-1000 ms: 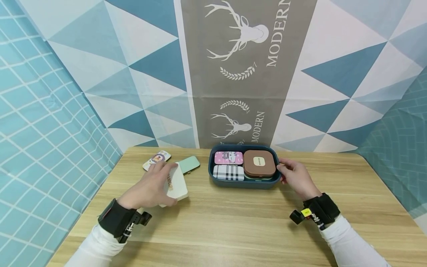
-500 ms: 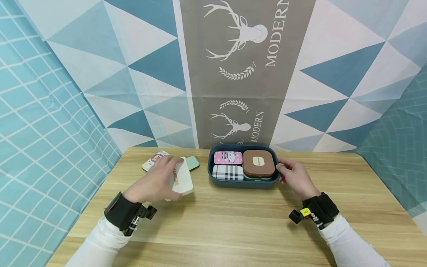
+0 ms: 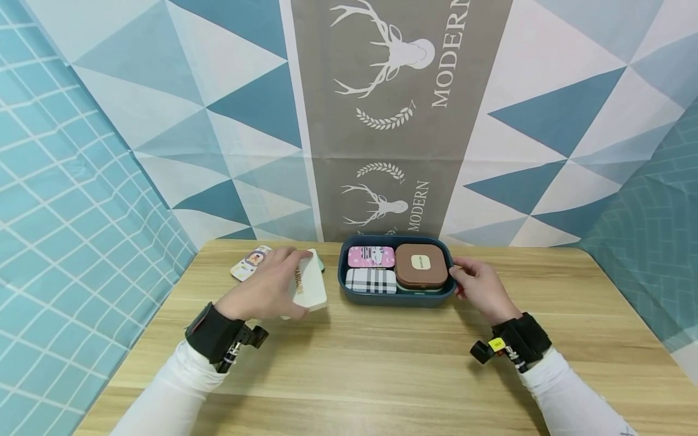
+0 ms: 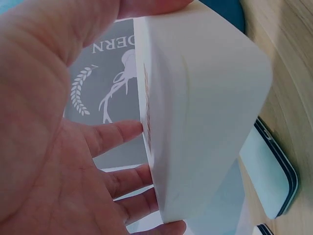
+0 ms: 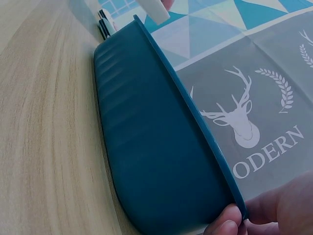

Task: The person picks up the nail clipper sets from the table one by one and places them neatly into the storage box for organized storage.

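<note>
The head view looks from above the bench [image 3: 371, 369]'s six o'clock side, forward and down toward the deer-print backdrop [image 3: 403, 103] at twelve. The left wrist view sits very close to the white MANICURE box [image 4: 210, 88], turned so the bench lies at three o'clock. The right wrist view, low and close, faces along the dark blue tray [image 5: 151, 127] from its four o'clock. All three share box and backdrop.
</note>
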`<state>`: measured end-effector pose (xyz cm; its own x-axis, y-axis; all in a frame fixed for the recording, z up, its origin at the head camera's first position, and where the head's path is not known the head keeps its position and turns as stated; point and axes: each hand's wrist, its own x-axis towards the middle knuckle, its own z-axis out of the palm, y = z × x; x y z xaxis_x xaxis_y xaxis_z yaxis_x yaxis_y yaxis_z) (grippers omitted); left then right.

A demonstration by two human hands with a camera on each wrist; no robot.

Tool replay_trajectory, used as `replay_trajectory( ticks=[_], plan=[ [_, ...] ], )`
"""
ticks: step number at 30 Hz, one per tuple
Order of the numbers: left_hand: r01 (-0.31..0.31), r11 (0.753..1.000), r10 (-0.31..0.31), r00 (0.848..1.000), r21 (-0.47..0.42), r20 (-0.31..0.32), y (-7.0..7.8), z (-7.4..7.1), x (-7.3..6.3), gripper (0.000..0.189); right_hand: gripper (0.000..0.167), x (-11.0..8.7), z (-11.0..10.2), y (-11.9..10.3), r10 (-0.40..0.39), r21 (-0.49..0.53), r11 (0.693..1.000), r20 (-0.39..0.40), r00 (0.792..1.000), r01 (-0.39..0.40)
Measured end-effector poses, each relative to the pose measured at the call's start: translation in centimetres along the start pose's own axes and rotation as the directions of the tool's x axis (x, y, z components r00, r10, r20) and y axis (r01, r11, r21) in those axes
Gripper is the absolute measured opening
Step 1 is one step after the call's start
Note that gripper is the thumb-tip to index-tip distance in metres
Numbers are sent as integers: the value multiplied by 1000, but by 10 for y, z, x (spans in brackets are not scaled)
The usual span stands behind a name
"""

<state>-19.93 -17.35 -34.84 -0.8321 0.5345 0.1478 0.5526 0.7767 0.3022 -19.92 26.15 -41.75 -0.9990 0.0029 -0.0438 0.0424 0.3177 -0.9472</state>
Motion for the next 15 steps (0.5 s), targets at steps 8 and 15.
replay_trajectory(
  ticks=[8,15],
  plan=[
    [7,1000,-7,999,-16,38,5,-1,11,104,44,-1,0,-1,-4,0,1000,-3,1000,4],
    [-26,999,27,999,-29,31,12,-1,23,105,44,0,0,-1,-11,3,1000,0,1000,11]
  ],
)
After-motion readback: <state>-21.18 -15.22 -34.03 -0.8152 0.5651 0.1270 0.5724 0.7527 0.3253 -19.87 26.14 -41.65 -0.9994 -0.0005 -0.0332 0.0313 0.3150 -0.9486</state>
